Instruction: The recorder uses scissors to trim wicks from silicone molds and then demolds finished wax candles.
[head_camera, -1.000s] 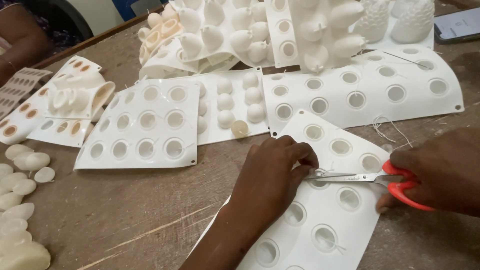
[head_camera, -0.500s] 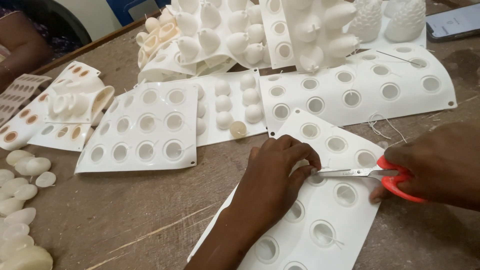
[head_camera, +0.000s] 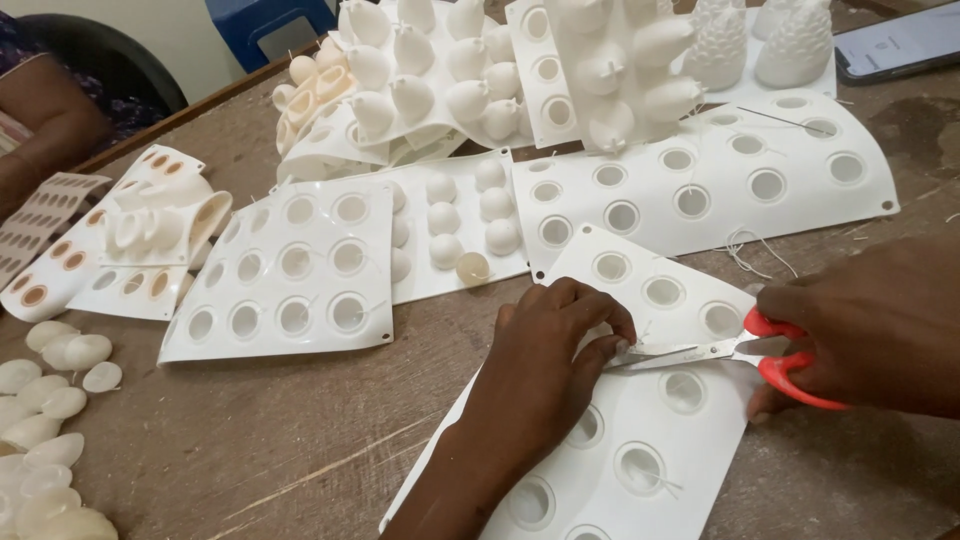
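Brown worktop (head_camera: 250, 450), crowded with white moulds. Nearest mould (head_camera: 640, 400): left hand (head_camera: 545, 365) pinching wick at cavity, right hand (head_camera: 870, 330) gripping red scissors (head_camera: 720, 352), blades beside left fingertips (head_camera: 600, 350). Risk: nicked finger or gouged mould.

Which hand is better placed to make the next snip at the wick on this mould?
Right. The right hand already holds the red-handled scissors, blades pointing at the wick pinched by the left hand, which rests on the white mould sheet.
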